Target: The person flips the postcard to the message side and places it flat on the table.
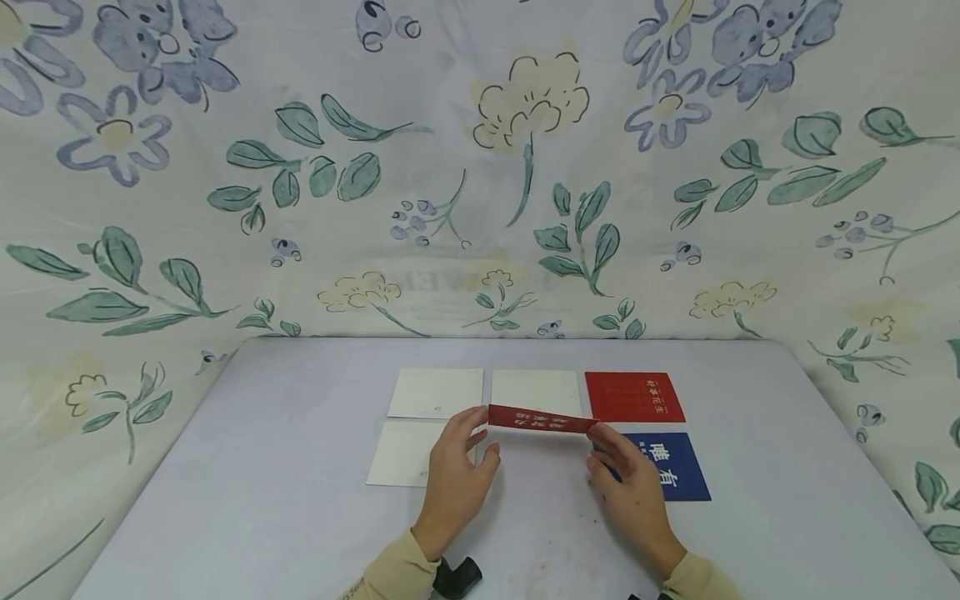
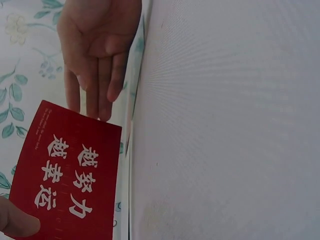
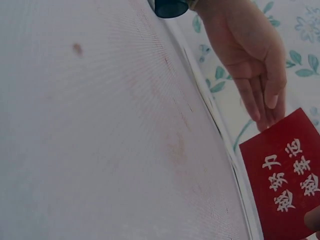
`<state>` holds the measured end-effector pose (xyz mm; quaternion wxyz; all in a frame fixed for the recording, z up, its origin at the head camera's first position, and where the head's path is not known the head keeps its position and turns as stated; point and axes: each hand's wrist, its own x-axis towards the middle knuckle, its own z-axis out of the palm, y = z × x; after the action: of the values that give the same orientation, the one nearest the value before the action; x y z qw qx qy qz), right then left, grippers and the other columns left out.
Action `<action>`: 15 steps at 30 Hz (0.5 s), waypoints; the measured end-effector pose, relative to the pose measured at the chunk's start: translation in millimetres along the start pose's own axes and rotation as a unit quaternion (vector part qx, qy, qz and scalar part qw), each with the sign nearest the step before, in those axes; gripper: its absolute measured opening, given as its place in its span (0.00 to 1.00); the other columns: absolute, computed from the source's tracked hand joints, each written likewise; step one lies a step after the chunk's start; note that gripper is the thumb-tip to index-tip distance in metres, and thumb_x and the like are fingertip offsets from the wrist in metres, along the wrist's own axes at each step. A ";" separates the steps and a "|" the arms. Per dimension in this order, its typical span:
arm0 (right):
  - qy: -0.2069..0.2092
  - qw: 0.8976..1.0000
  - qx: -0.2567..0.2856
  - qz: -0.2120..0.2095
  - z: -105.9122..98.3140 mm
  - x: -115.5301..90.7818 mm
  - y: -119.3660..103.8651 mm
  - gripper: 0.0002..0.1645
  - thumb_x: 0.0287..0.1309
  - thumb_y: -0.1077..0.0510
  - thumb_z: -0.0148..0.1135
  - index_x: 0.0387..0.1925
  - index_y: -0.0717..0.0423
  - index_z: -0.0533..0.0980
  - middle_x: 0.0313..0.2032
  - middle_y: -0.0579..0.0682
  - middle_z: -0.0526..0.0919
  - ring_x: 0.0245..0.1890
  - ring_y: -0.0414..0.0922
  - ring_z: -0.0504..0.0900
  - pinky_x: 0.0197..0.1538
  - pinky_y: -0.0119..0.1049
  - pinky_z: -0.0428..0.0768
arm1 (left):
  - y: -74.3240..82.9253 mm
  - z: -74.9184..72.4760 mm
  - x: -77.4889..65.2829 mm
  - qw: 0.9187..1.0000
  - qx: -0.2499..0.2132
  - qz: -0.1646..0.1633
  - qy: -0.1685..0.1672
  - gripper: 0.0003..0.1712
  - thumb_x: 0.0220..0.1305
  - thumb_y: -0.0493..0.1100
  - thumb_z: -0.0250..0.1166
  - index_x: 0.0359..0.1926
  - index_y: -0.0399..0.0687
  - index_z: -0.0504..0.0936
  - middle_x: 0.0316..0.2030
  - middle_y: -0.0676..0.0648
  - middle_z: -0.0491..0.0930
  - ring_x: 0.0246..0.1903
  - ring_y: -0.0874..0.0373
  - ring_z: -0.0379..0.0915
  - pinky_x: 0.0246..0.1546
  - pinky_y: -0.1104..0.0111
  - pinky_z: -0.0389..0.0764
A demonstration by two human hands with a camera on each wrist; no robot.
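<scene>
Both hands hold a red card with white lettering [image 1: 542,419] above the table. In the head view it looks strongly foreshortened. My left hand [image 1: 457,487] has its fingertips at the card's left end, with the thumb below, apart from the card. At the other end, my right hand [image 1: 636,504] holds the right corner by its fingertips. The left wrist view shows the red card [image 2: 75,175] face on, a fingertip [image 2: 20,222] overlapping its front. In the right wrist view, the red card [image 3: 285,180] meets the fingers of the far hand [image 3: 255,65] along its upper edge.
On the white table [image 1: 247,467] lie several cards. White cards rest at back left [image 1: 435,392], back middle [image 1: 534,390] and front left [image 1: 397,454]. Another red card [image 1: 633,397] is at back right, with a blue card [image 1: 678,471] nearer, partly behind my right hand. A floral cloth [image 1: 450,167] hangs behind.
</scene>
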<state>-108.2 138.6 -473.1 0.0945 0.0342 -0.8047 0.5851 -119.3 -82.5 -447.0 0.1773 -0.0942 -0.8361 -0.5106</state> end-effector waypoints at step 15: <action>0.024 0.999 0.019 -0.012 -0.7 -0.1 1.6 0.25 0.59 0.71 0.53 0.58 0.55 0.70 0.55 0.52 0.76 0.55 0.44 0.75 0.51 0.25 0.72 | 0.9 -0.7 0.2 0.999 -0.027 0.013 0.018 0.21 0.53 0.26 0.60 0.51 0.31 0.76 0.49 0.42 0.76 0.49 0.51 0.76 0.46 0.70 0.76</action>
<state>-108.2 139.8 -474.4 0.1203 0.0321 -0.7908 0.5993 -119.0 -82.8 -445.9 0.1959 -0.1006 -0.8174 -0.5323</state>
